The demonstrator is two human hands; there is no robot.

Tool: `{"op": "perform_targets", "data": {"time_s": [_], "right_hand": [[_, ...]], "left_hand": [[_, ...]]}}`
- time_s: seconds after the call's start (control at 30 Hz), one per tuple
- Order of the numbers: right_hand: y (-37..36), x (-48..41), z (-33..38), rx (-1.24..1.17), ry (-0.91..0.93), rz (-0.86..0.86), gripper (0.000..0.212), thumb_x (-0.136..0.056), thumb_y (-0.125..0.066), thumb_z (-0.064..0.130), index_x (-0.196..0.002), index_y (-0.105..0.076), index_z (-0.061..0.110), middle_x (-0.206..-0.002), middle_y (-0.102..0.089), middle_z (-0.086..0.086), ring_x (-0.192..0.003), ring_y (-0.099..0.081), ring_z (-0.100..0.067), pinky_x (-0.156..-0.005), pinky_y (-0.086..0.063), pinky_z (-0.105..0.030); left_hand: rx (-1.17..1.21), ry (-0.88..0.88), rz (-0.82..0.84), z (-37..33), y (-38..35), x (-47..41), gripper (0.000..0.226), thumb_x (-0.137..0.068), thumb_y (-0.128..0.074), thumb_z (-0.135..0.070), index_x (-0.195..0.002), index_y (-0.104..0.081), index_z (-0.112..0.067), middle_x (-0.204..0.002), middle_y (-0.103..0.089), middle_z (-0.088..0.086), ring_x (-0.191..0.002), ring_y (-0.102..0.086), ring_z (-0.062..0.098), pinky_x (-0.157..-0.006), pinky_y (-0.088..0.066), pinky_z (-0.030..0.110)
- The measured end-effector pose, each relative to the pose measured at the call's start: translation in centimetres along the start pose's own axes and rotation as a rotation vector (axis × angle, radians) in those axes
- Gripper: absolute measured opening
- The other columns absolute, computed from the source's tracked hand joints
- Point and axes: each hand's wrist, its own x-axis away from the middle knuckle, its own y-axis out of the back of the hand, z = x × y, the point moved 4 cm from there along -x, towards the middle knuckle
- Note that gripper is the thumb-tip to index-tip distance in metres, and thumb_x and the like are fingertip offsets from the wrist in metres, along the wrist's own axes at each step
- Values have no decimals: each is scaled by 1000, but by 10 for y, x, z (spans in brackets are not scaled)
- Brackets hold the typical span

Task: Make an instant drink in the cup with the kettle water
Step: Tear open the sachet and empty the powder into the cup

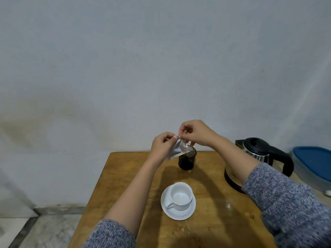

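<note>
**Sachet tear could scatter powder short of the cup**

The left hand and right hand both pinch the sachet top, held above the black mesh holder. A sudden rip might spill powder there, away from the empty cup nearer on the table. The kettle waits behind the right forearm, an elbow hazard

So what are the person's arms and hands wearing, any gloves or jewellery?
Both hands, left hand and right hand, are bare, with no gloves, rings or watch visible. Both arms wear a speckled grey knitted sweater, its sleeves pushed up so the forearms show.
</note>
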Motion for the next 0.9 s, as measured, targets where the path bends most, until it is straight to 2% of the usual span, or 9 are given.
{"op": "perform_targets", "data": {"time_s": [0.07,0.13,0.2,0.33,0.4,0.5,0.67,0.8,0.9], "right_hand": [[-4,-1,2,80,26,-13,8,-80,-61,5,-77,-65,11,-68,-58,1,-62,-54,-10,-51,-48,-20],[-9,-2,2,165,63,-13,18,-80,-61,9,-70,-62,25,-70,-58,7,-66,-52,-11,-61,-48,-29],[-14,-1,3,263,90,-27,23,-81,-60,17,-67,-56,35,-74,-57,13,-73,-53,-13,-71,-47,-37],[-25,4,12,398,171,-68,11,-87,-54,21,-85,-63,26,-87,-57,11,-83,-49,-13,-68,-43,-33],[-33,7,18,496,253,-71,15,-89,-52,21,-96,-64,24,-93,-57,9,-88,-42,-9,-64,-41,-32],[-45,9,22,544,341,-106,18,-90,-52,20,-104,-65,20,-100,-57,6,-95,-41,-12,-59,-36,-28],[-69,14,34,492,465,-36,12,-88,-56,17,-95,-66,17,-98,-59,4,-86,-32,-7,-60,-33,-28],[-90,21,45,424,522,79,9,-90,-56,21,-92,-63,17,-99,-58,3,-91,-39,-8,-64,-43,-31],[-106,24,50,388,555,154,9,-91,-54,21,-91,-61,16,-98,-57,1,-92,-40,-9,-69,-44,-31]], "left_hand": [[-11,28,-2,-1,0,0,10,-86,-57,-12,-78,-64,-10,-75,-61,1,-73,-55,12,-66,-43,18],[-26,61,-3,-2,2,0,12,-84,-57,-9,-74,-63,-11,-71,-60,-1,-70,-54,9,-62,-43,16],[-34,81,-4,-1,5,0,15,-82,-57,-7,-69,-62,-14,-68,-59,-3,-70,-53,11,-64,-41,20],[-88,107,-17,2,13,1,14,-77,-57,-19,-65,-63,-23,-72,-62,-2,-81,-56,19,-77,-44,33],[-102,112,-15,4,19,2,19,-79,-55,-17,-63,-61,-24,-72,-61,-1,-80,-55,20,-75,-43,34],[-57,118,-46,8,30,4,21,-84,-53,-9,-68,-61,-19,-72,-61,0,-77,-55,19,-69,-43,29],[-64,183,-256,26,66,2,22,-86,-52,-16,-65,-57,-23,-71,-60,1,-75,-54,23,-72,-42,34],[-6,203,-407,40,103,6,24,-87,-51,-15,-66,-56,-23,-71,-57,-3,-78,-51,22,-71,-42,32],[31,195,-488,50,136,12,24,-88,-51,-13,-66,-56,-21,-73,-57,-2,-82,-52,21,-71,-41,32]]}}
